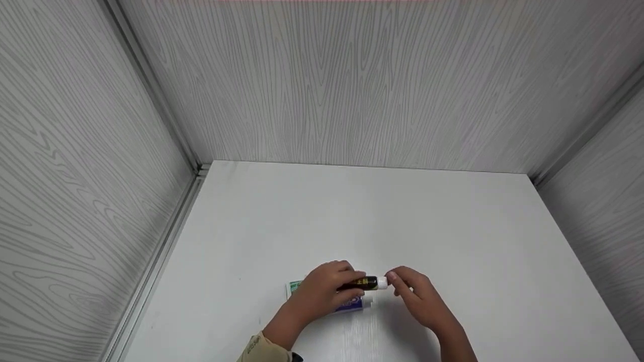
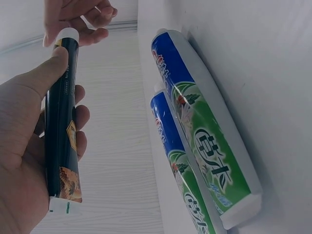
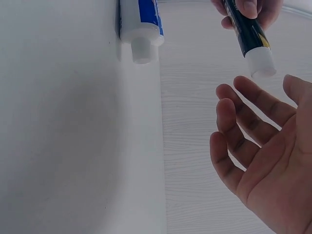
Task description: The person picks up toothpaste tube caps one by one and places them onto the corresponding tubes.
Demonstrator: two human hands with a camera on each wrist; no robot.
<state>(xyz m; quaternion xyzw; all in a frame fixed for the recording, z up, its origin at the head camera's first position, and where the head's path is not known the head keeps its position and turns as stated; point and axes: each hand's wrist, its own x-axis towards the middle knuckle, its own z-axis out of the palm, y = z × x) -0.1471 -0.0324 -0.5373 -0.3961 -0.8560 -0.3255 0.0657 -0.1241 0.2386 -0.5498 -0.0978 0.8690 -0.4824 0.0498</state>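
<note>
My left hand (image 1: 318, 290) grips a black toothpaste tube (image 2: 62, 114) round its middle, with the thumb along its upper side. The tube's white cap (image 3: 261, 61) points toward my right hand (image 1: 420, 297). In the right wrist view, that hand's fingers are loosely bent, spread just off the cap, and hold nothing. Below the held tube, two blue-and-green toothpaste tubes lie side by side on the table: a larger tube (image 2: 210, 129) and a smaller tube (image 2: 181, 165). The head view shows them partly hidden behind my left hand.
The white tabletop (image 1: 377, 216) is bounded by a grey wood-grain back panel (image 1: 322, 90), a left panel (image 1: 75, 176) and a right panel (image 1: 604, 166). A metal strip (image 1: 156, 261) runs along the left edge.
</note>
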